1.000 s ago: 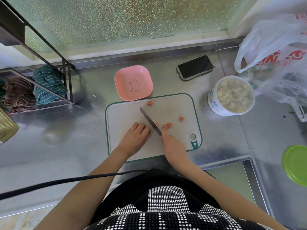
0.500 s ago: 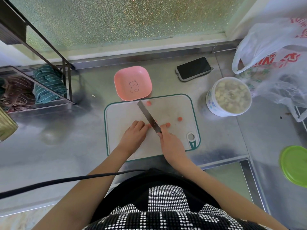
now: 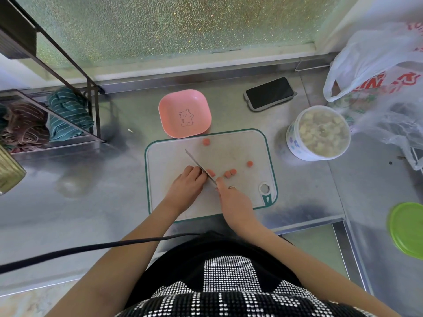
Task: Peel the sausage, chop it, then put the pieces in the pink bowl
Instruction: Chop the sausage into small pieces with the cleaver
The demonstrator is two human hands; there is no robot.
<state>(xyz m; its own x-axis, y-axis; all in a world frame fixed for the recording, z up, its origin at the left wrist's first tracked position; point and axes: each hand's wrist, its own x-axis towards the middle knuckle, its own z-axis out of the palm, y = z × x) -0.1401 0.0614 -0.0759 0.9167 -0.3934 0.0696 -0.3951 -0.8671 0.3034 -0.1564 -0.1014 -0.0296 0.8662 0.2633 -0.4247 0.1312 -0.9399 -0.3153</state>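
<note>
On the white cutting board my left hand presses down on the sausage, which is almost wholly hidden under its fingers; only the cut end shows by the blade. My right hand grips the knife, whose blade slants up and left against my left fingertips. Cut pink pieces lie on the board: two together, one to the right, one near the far edge. The pink bowl with a bear drawing stands empty just beyond the board.
A black phone lies at the back right. A white tub of pale food stands right of the board, plastic bags behind it. A green lid is at the far right. A rack with cloths stands left. A black cable crosses in front.
The knife has come down through the sausage again, and one more cut piece lies beside the blade. My left hand has stayed on the sausage.
</note>
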